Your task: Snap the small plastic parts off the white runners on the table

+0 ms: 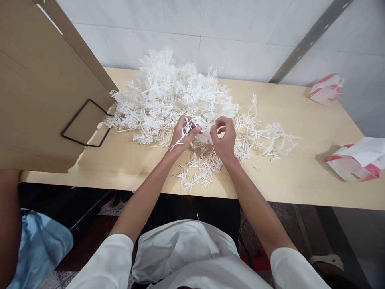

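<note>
Pinching a white stranded piece (187, 129) between thumb and fingers, the left hand (184, 134) occupies the centre of the frame; the piece's long axis slants from lower left to upper right. The right hand (223, 136) is curled beside it, its grip indeterminable. Loose clippings (200, 170) lie below, a large white heap (174, 92) behind, longer strands (275, 140) at right. The held piece is thin, curved and branching.
</note>
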Motion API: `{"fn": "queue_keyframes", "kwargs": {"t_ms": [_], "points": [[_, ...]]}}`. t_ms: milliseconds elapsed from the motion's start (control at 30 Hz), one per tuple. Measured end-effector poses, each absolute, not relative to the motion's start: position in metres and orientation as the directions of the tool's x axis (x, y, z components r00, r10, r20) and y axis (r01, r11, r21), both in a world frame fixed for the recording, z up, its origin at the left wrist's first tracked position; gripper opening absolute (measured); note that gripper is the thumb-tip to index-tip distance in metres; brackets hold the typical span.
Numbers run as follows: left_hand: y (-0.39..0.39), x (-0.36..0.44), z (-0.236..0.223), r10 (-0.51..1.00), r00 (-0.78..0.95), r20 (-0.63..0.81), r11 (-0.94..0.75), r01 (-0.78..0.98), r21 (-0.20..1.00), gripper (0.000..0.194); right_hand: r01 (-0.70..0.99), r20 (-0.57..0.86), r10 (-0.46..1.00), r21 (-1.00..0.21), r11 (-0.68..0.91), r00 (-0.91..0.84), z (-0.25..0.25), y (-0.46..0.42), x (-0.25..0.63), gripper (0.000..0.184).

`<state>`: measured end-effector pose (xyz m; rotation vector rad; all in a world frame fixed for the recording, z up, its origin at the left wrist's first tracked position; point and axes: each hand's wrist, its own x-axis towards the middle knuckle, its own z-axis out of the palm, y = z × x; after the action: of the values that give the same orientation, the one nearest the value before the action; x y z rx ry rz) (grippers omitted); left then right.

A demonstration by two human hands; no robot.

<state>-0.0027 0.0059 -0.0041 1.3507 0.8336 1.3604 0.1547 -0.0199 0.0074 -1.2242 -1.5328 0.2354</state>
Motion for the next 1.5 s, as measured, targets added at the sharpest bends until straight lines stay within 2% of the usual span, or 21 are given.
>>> {"fn": "queue_keyframes", "kwargs": {"t_ms": [67, 167, 267, 467, 600, 767, 900, 1000, 1167, 1267, 1367, 1500], "points": [[0.008, -0.003, -0.008, 0.956, 0.113, 0.269, -0.248, -0.169, 0.954, 0.045, 0.587, 0.631, 0.775, -0.639, 0.497, 0.031, 0.007, -0.019, 0.156, 0.015], [0.009, -0.004, -0.012, 0.966, 0.063, 0.253, -0.241, -0.151, 0.959, 0.043, 0.633, 0.646, 0.743, -0.505, 0.586, -0.173, 0.004, -0.016, 0.157, 0.012], [0.009, -0.006, -0.012, 0.961, 0.049, 0.273, -0.264, -0.141, 0.954, 0.039, 0.659, 0.666, 0.703, -0.416, 0.627, -0.249, 0.001, -0.014, 0.158, 0.008], [0.005, -0.010, 0.000, 0.939, 0.126, 0.321, -0.319, -0.037, 0.947, 0.040, 0.690, 0.588, 0.752, -0.412, 0.595, -0.298, 0.004, -0.017, 0.158, 0.009], [0.002, -0.008, 0.004, 0.943, 0.136, 0.303, -0.295, -0.073, 0.953, 0.043, 0.662, 0.552, 0.764, -0.440, 0.607, -0.334, 0.003, -0.017, 0.156, 0.012], [0.003, -0.004, -0.001, 0.962, 0.168, 0.216, -0.178, -0.217, 0.960, 0.045, 0.545, 0.531, 0.787, -0.578, 0.607, -0.313, 0.002, -0.017, 0.153, 0.019], [0.004, -0.005, 0.000, 0.964, 0.104, 0.247, -0.200, -0.331, 0.922, 0.051, 0.434, 0.514, 0.815, -0.691, 0.578, -0.267, 0.007, -0.021, 0.151, 0.024], [0.003, -0.006, 0.004, 0.970, 0.124, 0.208, -0.157, -0.330, 0.931, 0.048, 0.395, 0.541, 0.836, -0.751, 0.529, -0.092, 0.011, -0.022, 0.150, 0.028], [-0.001, -0.009, 0.011, 0.971, 0.201, 0.133, -0.064, -0.317, 0.946, 0.035, 0.449, 0.505, 0.820, -0.819, 0.356, 0.270, 0.007, -0.016, 0.154, 0.029], [-0.002, -0.010, 0.015, 0.962, 0.236, 0.136, -0.052, -0.328, 0.943, 0.033, 0.491, 0.545, 0.758, -0.800, 0.343, 0.358, 0.002, -0.013, 0.156, 0.026], [-0.003, -0.010, 0.019, 0.948, 0.286, 0.142, -0.042, -0.329, 0.943, 0.038, 0.582, 0.642, 0.696, -0.713, 0.391, 0.320, 0.003, -0.016, 0.157, 0.026], [-0.002, -0.008, 0.018, 0.922, 0.352, 0.162, -0.029, -0.354, 0.935, 0.034, 0.593, 0.647, 0.760, -0.636, 0.493, 0.062, 0.008, -0.021, 0.154, 0.016]]}}
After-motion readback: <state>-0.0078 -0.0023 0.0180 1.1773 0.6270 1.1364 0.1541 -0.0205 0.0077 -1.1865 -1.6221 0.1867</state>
